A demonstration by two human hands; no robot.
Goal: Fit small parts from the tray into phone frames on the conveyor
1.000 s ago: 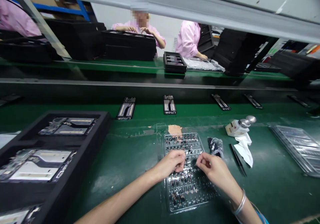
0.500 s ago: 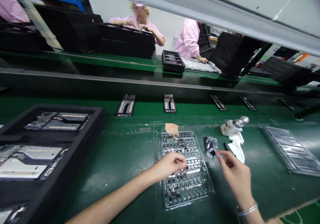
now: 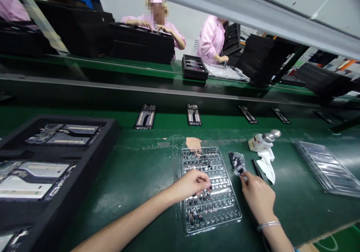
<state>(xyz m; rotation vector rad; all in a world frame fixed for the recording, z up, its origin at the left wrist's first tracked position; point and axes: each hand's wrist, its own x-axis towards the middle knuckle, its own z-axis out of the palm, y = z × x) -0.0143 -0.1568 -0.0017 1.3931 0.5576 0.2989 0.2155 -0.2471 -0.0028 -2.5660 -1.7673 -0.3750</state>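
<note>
A clear plastic tray (image 3: 221,217) with rows of small electronic parts lies in front of me. Over its middle, my left hand (image 3: 196,182) pinches a small dark part (image 3: 210,187) between thumb and fingers. My right hand (image 3: 258,196), a metal bangle at its wrist, is right of the tray. Its thumb and forefinger close together at the lower edge of a small clear bag (image 3: 239,161) holding black pieces. Whatever is between those fingertips is too small to make out.
Right of the bag are black tweezers (image 3: 257,168), a white wipe (image 3: 266,165) and a dispenser bottle (image 3: 260,142). Stacked clear trays (image 3: 327,167) lie farther right. A black foam tray (image 3: 105,141) with phone frames fills the left. Phone frames (image 3: 194,115) line the far strip; co-workers (image 3: 210,38) sit beyond.
My right hand has moved left and down to the bag's lower edge, its fingertips closing. The left hand stays over the tray. A co-worker's hand at the back has lifted slightly.
</note>
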